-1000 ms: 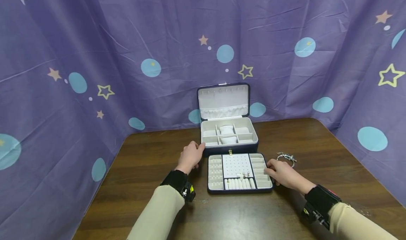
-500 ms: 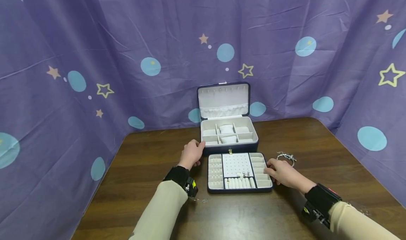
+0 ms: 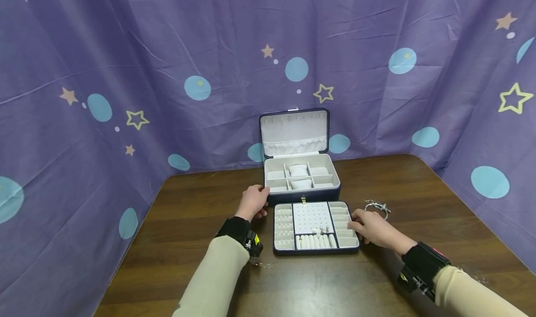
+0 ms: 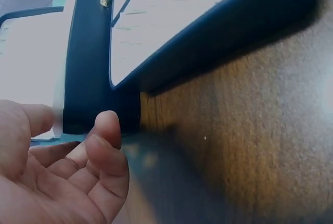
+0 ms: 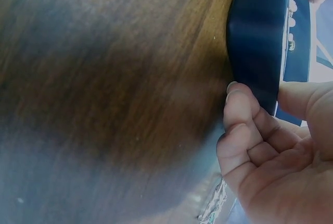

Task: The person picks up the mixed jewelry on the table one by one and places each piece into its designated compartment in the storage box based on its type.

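A dark blue jewelry box stands with its lid raised, showing a white interior with compartments and two small cushions. My left hand is at its front left corner, thumb at the rim and fingers curled by the outer wall, as the left wrist view shows. In front of the box lies a jewelry tray with an earring panel, ring rolls and small compartments; several earrings sit at the panel's lower right. My right hand grips the tray's right edge, thumb on top and fingers against the side.
Silvery bracelets lie on the wooden table just beyond my right hand. A thin chain rests near my left wrist. Small clear items lie beside my right wrist. A purple curtain hangs behind the table.
My left forearm has shifted slightly right, and more of the thin chain beside the wrist shows. The right hand, box and tray stay as they were.
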A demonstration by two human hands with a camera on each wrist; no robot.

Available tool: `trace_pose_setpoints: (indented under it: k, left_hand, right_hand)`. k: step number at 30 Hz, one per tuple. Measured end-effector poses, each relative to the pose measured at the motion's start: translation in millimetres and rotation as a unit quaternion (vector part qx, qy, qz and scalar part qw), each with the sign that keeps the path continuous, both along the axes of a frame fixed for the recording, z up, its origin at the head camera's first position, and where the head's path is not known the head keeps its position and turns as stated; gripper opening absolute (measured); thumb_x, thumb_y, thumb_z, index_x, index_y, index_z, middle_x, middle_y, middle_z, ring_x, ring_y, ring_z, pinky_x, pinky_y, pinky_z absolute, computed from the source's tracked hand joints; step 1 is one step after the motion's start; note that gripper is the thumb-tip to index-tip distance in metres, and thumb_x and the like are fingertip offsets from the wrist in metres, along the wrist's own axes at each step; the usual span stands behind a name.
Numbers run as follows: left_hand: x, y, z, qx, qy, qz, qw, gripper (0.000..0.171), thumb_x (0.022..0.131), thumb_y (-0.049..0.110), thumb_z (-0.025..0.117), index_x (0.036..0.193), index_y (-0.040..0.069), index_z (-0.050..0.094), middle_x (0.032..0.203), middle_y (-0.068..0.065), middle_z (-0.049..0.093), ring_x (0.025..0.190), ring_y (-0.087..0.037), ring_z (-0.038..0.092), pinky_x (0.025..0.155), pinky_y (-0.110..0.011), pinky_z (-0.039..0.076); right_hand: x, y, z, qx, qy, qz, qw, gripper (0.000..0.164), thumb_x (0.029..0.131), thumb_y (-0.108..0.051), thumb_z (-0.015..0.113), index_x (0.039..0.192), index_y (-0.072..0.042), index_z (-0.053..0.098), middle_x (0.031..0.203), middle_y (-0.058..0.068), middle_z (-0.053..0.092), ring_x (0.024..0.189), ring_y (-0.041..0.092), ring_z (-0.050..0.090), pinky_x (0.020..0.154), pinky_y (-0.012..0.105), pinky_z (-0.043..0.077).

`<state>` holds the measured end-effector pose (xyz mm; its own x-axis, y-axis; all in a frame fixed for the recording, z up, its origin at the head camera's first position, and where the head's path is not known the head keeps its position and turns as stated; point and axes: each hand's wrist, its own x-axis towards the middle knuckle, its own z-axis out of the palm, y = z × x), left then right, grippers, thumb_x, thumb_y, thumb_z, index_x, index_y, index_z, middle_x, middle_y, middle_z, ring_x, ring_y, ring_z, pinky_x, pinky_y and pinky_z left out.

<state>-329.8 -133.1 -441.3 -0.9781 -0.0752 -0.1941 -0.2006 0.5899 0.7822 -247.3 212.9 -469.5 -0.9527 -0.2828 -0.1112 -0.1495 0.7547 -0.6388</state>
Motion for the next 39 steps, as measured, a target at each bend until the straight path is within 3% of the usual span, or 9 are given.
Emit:
trace_pose_setpoints:
  k: [10,17,21,26,39]
  left_hand:
    - [-2.0,0.5,-2.0,0.034,-0.009,-0.011,0.9993,0.041,0.105,0.027,0.046,0.139,0.006,0.059,0.086,-0.014,0.067,0.048,-0.017,0.061,0.045,-0.029,0.053]
    - [-3.5,2.4,-1.6,0.038,-0.005,-0.006,0.9993,0.033,0.104,0.024,0.046,0.118,0.004,0.068,0.087,-0.018,0.068,0.047,-0.018,0.061,0.043,-0.03,0.053]
    - [-3.1,2.4,-0.8,0.033,-0.007,-0.004,0.9994,0.033,0.104,0.023,0.045,0.116,0.003,0.068,0.088,-0.019,0.068,0.047,-0.019,0.061,0.043,-0.03,0.053]
    - [-3.1,2.6,-0.1,0.029,-0.015,-0.002,0.9995,0.034,0.104,0.024,0.046,0.119,0.003,0.067,0.086,-0.017,0.067,0.047,-0.018,0.06,0.044,-0.03,0.053]
    - [-2.2,3.1,-2.1,0.039,-0.008,0.005,0.9992,0.033,0.102,0.022,0.046,0.115,0.002,0.069,0.087,-0.02,0.068,0.044,-0.017,0.059,0.042,-0.03,0.052]
  right_hand:
    - [1.0,-0.3,1.1,-0.003,-0.003,-0.003,1.0,0.025,0.101,-0.019,0.064,0.112,0.003,0.061,0.073,0.004,0.059,0.058,0.016,0.057,0.053,0.033,0.049]
    - [0.4,1.9,-0.6,0.003,0.004,-0.003,1.0,0.024,0.101,-0.02,0.064,0.111,0.002,0.064,0.074,0.004,0.06,0.059,0.016,0.057,0.053,0.032,0.05]
    - [-1.3,3.3,-0.5,0.004,0.013,-0.01,1.0,0.027,0.102,-0.022,0.062,0.114,0.002,0.065,0.073,0.003,0.059,0.059,0.015,0.057,0.053,0.032,0.051]
    - [-4.9,7.5,5.3,0.0,0.031,-0.018,0.999,0.027,0.103,-0.02,0.061,0.117,0.002,0.065,0.072,0.004,0.06,0.059,0.016,0.057,0.054,0.033,0.05]
    - [-11.0,30.2,21.3,0.009,0.056,-0.038,0.998,0.032,0.1,-0.012,0.062,0.125,0.009,0.06,0.088,0.01,0.068,0.071,0.018,0.062,0.058,0.033,0.053]
